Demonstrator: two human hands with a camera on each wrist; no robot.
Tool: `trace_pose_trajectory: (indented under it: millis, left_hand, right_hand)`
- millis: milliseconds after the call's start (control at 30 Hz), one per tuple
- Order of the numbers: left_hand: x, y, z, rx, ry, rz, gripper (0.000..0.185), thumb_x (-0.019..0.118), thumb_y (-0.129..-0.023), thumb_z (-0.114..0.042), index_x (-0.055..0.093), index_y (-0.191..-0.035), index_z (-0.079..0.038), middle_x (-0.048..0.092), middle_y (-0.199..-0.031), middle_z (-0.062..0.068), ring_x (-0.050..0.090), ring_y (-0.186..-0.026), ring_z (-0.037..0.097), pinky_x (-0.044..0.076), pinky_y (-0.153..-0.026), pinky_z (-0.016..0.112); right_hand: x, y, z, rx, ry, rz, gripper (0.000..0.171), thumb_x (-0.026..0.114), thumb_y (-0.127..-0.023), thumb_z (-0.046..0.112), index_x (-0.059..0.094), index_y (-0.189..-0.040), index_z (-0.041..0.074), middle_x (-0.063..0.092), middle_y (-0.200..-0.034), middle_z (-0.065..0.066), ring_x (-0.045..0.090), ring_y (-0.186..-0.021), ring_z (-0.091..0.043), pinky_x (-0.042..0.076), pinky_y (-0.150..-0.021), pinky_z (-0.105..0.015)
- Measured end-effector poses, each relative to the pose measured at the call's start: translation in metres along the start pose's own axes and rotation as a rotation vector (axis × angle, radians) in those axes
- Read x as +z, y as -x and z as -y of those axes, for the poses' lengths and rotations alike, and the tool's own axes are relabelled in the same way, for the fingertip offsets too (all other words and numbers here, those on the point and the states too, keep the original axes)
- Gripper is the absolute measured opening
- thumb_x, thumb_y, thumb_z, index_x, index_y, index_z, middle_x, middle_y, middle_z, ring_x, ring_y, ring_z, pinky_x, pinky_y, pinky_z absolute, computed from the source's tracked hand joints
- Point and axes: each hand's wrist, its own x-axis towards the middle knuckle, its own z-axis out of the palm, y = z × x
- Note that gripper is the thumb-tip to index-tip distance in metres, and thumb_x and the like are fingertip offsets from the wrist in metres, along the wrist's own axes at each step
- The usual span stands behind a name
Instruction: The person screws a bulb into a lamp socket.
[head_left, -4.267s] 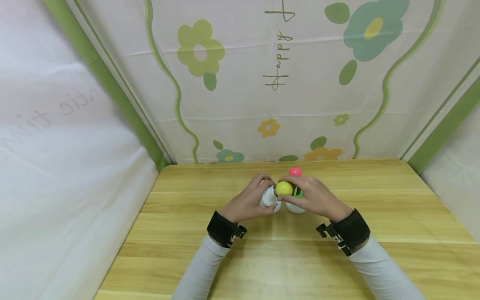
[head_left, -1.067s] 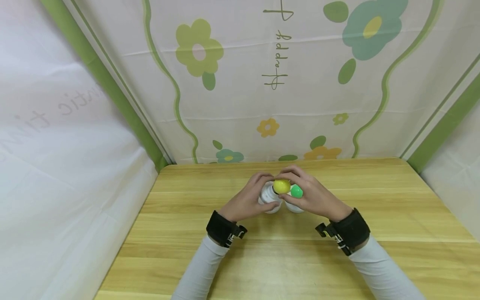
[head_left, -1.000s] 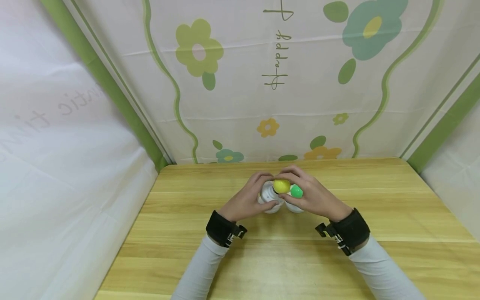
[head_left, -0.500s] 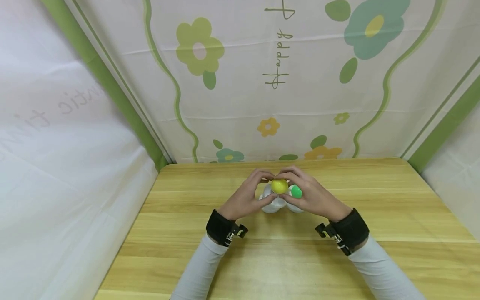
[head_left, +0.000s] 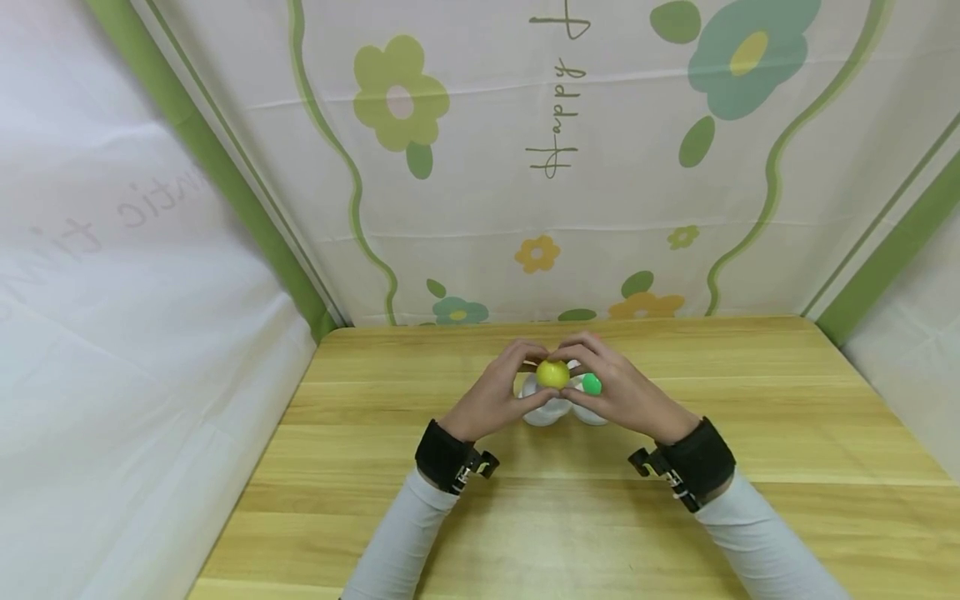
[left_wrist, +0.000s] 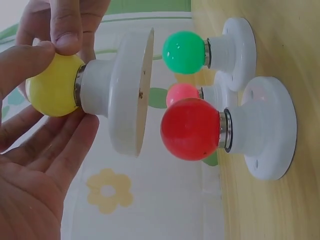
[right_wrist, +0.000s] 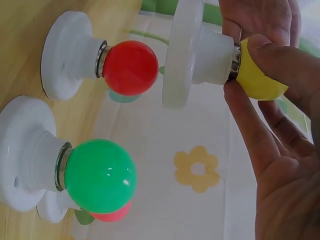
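Observation:
A yellow bulb (head_left: 553, 373) screwed into a white round socket (left_wrist: 120, 90) hangs in the air above the table, upright. My left hand (head_left: 525, 367) holds it with the thumb on the bulb and the fingers under the bulb and socket neck. From the other side my right hand (head_left: 587, 360) pinches the yellow bulb (right_wrist: 260, 75) between thumb and forefinger. Below stand a red bulb (left_wrist: 192, 129), a green bulb (left_wrist: 184, 52) and a pink bulb (left_wrist: 182, 93), each in its own white socket on the wooden table (head_left: 570, 517).
The green bulb (head_left: 592, 383) shows just right of the yellow one in the head view; my hands hide the red and pink ones there. A flowered cloth backdrop (head_left: 555, 167) rises at the table's far edge, with white cloth walls (head_left: 112, 333) at the sides.
The yellow bulb's socket turned from lying sideways in my left hand to hanging under the bulb. My left fingers moved up onto the bulb. The other bulbs stayed put.

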Motion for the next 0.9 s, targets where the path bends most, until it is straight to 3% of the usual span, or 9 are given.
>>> trace_pose_trajectory:
  millis: [600,900]
  left_hand:
    - [-0.004,-0.003,0.004,-0.017,-0.024,-0.044,0.048,0.079,-0.095,-0.007,0.054,-0.136,-0.003,0.058,-0.133,0.013,0.063,-0.123,0.025,0.057,-0.104,0.03]
    - [-0.011,-0.008,0.013,-0.021,-0.054,-0.13,0.048,0.079,-0.094,-0.005,0.055,-0.135,0.0,0.059,-0.133,0.016,0.063,-0.122,0.029,0.057,-0.106,0.036]
  right_hand:
    - [0.0,-0.002,-0.005,-0.029,-0.015,-0.041,0.059,0.087,-0.084,-0.003,0.061,-0.137,0.001,0.063,-0.133,-0.01,0.068,-0.113,-0.024,0.062,-0.09,-0.03]
    - [-0.003,-0.001,-0.011,-0.02,-0.021,-0.066,0.059,0.087,-0.082,-0.005,0.062,-0.135,-0.001,0.066,-0.129,-0.012,0.069,-0.11,-0.028,0.062,-0.087,-0.03]
